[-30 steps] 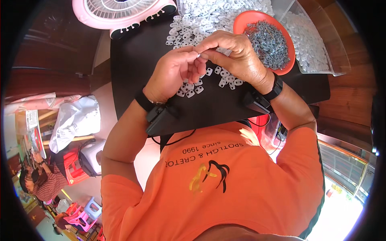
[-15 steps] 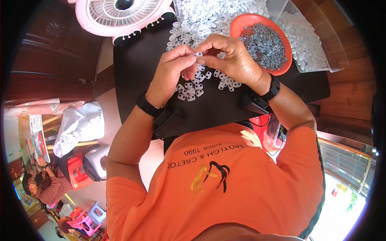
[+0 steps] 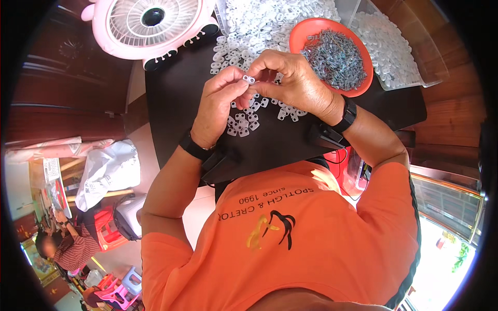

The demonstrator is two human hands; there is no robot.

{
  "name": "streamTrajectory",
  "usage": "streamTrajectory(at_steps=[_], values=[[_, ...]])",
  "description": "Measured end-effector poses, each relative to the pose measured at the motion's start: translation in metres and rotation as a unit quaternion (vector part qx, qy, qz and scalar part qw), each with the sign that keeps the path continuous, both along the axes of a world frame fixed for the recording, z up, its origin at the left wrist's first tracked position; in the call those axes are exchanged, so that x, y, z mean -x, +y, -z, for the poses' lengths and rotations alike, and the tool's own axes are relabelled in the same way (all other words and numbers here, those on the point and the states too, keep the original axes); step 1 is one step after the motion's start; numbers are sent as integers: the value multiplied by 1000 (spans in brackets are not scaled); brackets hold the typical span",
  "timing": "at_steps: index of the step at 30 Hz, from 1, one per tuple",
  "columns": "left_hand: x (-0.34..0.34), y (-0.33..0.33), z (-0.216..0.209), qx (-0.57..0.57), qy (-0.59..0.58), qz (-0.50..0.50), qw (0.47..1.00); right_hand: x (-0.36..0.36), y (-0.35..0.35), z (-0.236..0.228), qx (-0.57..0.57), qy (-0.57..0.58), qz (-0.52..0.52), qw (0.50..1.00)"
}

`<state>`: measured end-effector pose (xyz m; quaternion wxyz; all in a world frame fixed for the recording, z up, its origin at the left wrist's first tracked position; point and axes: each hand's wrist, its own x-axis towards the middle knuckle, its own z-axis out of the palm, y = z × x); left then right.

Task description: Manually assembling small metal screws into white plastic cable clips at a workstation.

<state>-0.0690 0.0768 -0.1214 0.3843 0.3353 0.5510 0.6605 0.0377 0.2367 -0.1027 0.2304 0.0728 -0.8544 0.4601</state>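
A small white plastic piece with two holes (image 3: pixel 249 80) is pinched between the thumb and forefinger of my left hand (image 3: pixel 217 103), above the dark table. My right hand (image 3: pixel 298 85) is closed too, its thumb and fingertips meeting right beside that piece; whatever they grip is too small to make out. Below the hands lie a loose cluster of similar white pieces (image 3: pixel 241 125) and a smaller group (image 3: pixel 290 112). Beyond them spreads a big heap of white pieces (image 3: pixel 280 23). An orange plate (image 3: pixel 368 78) holds a mound of thin grey metal pins or screws (image 3: pixel 336 61).
A pink fan (image 3: pixel 153 49) stands at the far left of the table (image 3: pixel 174 119). At the far right is a clear bin (image 3: pixel 410 70) of white parts. Dark stands sit near both wrists. Another person (image 3: pixel 75 249) sits off to the left by stools.
Both hands have shifted slightly toward me and left, still together. The held piece now faces up with both holes showing. The whole view has shifted a little.
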Motion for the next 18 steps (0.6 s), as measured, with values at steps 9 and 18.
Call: streamTrajectory(at_steps=[9, 18], values=[[-3, -3, -8, 33, 228, -54, 972, 0, 1, 7, 110, -84, 2, 990], [-6, -3, -9, 40, 356, -43, 933, -5, -2, 1, -40, -45, 48, 997]])
